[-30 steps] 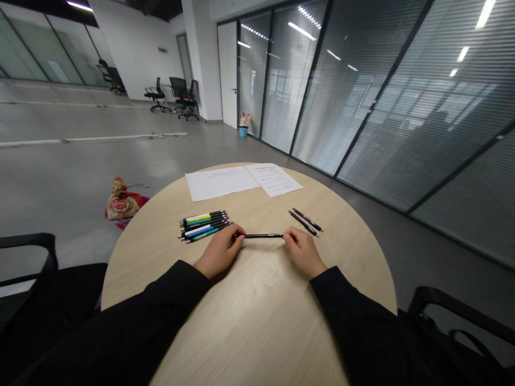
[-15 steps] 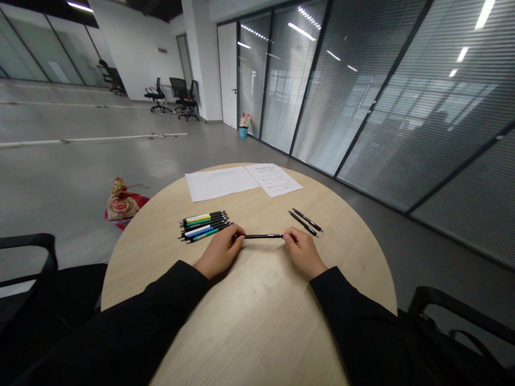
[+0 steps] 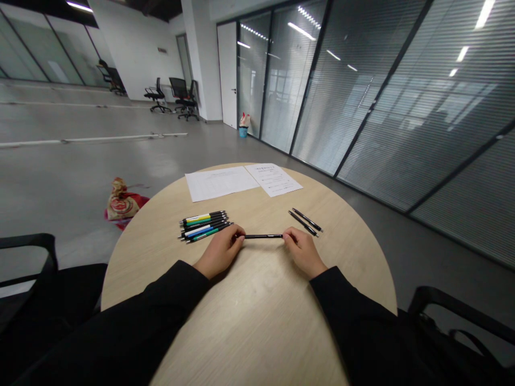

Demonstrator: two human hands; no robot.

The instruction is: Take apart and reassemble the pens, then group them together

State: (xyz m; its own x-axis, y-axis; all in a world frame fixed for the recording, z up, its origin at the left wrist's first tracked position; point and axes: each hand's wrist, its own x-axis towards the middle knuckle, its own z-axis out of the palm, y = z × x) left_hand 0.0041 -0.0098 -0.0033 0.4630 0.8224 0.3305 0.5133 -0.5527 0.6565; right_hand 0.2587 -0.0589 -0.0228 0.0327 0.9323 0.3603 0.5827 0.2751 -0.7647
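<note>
Left hand and right hand appear closed, pinching a black pen by its ends at a round wooden table, lower centre.

left hand | right hand | black pen held by both ends | round wooden table

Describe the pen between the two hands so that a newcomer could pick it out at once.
Find the round light-wood table and the two sheets of paper at its far side. Nearer the edge, a slim black pen lies crosswise between the left hand and right hand. Unlike the bundle of coloured pens and the two black pens lying apart, it alone is in the hands.
</note>
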